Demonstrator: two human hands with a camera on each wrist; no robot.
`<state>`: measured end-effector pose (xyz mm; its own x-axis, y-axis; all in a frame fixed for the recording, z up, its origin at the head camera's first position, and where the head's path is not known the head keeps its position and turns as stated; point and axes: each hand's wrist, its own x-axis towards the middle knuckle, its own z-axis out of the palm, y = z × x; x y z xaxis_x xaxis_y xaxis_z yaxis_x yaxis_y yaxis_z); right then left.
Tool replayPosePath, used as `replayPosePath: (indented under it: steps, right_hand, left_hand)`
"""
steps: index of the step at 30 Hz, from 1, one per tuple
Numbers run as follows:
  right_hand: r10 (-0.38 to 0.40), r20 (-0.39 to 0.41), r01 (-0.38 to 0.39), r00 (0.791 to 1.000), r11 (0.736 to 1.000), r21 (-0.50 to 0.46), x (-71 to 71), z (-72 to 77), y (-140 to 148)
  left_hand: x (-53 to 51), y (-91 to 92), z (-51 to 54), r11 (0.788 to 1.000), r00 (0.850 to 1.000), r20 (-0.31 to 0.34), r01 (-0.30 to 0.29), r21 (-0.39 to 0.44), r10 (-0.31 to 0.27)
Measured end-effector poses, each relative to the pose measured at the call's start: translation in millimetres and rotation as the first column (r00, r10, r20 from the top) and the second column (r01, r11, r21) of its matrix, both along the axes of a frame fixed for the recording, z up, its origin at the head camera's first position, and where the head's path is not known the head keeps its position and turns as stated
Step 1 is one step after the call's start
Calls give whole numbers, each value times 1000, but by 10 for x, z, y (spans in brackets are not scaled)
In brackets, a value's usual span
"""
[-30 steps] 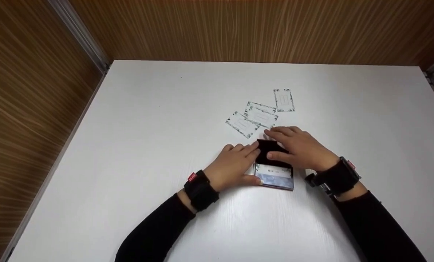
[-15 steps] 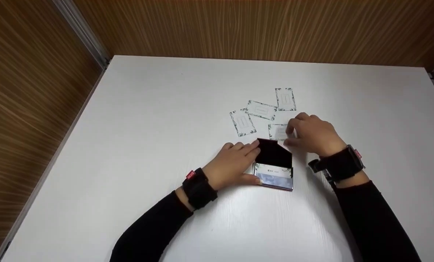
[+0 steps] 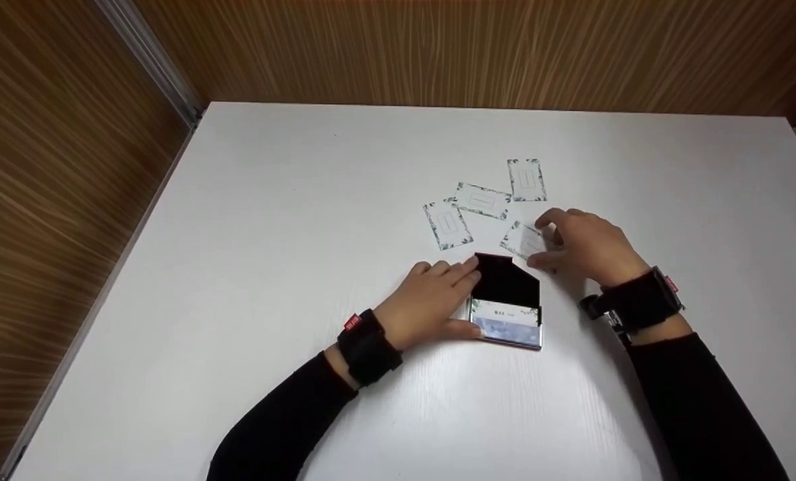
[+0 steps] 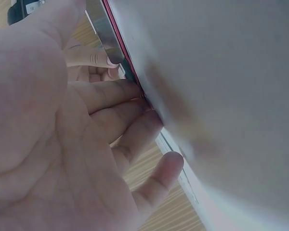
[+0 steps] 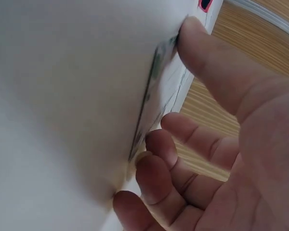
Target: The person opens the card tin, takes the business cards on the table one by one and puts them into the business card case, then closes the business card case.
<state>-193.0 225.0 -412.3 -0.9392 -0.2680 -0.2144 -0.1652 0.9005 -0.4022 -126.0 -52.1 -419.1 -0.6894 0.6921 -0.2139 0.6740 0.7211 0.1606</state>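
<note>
A card case (image 3: pixel 505 284) lies with its black lid folded back and a white-and-blue card (image 3: pixel 506 322) in its lower part. Along its left edge rests my left hand (image 3: pixel 430 304), fingertips by the lid and thumb at the lower left corner. In the left wrist view the straight fingers of that hand (image 4: pixel 101 125) touch the red edge (image 4: pixel 120 38). Above the case my right hand (image 3: pixel 588 247) holds a leaf-bordered card (image 3: pixel 521 240) by its edges. The right wrist view shows this card (image 5: pixel 156 91) between the thumb and fingers of the hand (image 5: pixel 216 130).
Farther back on the white table (image 3: pixel 291 220) lie three leaf-bordered cards: one at the left (image 3: pixel 448 226), one in the middle (image 3: pixel 482 200) and one at the back right (image 3: pixel 527 180). The left and middle cards touch or overlap. Wood-grain panels (image 3: pixel 438 53) stand behind and at the left.
My right hand has moved off the case to the right with a card from the group, which has turned askew. The left and middle cards have shifted apart somewhat. My left hand has stayed by the case.
</note>
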Motion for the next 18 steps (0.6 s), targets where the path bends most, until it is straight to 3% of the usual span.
replayPosePath:
  steps: [5, 14, 18]
  right_hand:
    - [-5, 12, 5, 1000, 1000, 1, 11, -29, -2]
    - [10, -36, -10, 999, 1000, 1, 15, -14, 10]
    - [13, -5, -13, 1000, 1000, -27, 36, 12, 34]
  left_hand:
    - [-1, -12, 4, 1000, 1000, 7, -2, 0, 2]
    - [-7, -2, 4, 1000, 1000, 9, -5, -8, 5]
    - [-4, 8, 1, 1000, 1000, 17, -3, -15, 4]
